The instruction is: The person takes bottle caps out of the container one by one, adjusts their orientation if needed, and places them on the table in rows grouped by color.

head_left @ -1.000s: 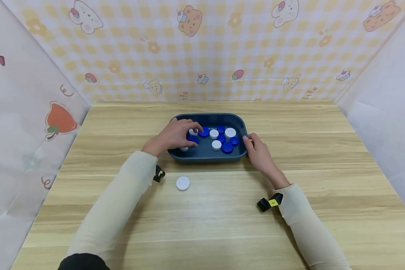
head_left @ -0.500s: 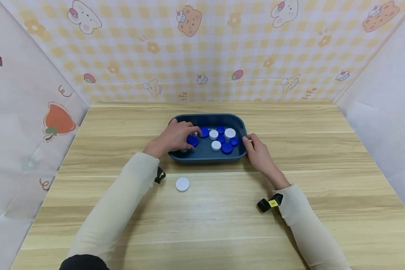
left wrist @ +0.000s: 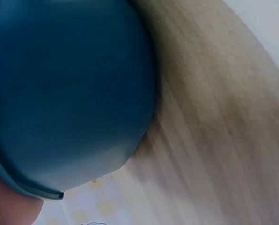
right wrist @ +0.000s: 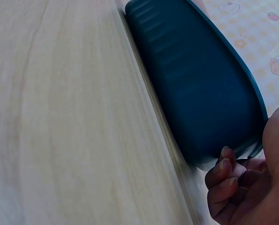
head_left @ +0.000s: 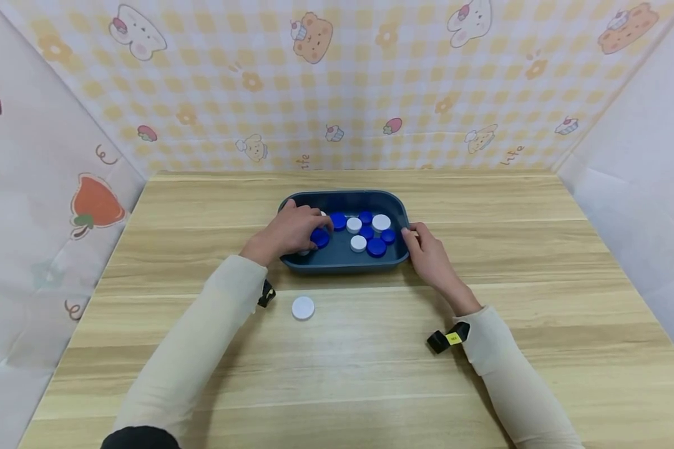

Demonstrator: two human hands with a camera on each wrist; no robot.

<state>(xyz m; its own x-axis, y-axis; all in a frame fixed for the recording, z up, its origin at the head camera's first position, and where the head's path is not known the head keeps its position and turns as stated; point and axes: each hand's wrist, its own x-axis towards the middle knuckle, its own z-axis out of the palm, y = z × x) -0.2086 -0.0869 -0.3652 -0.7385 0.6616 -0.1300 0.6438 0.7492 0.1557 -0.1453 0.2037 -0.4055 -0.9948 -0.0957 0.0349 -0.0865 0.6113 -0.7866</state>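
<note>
The left hand is inside the left end of the tray, bent by a blue cap; I can't tell if it holds one. A white cap lies on the desk, in front of the tray. More caps sit further right inside. The right hand grips the tray's right end; if that slipped, a left-hand push could slide the tray.

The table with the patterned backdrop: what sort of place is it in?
Perhaps a small booth or staged workspace: a wood-grain table with a cartoon-print backdrop behind it and pale side panels at both ends.
</note>
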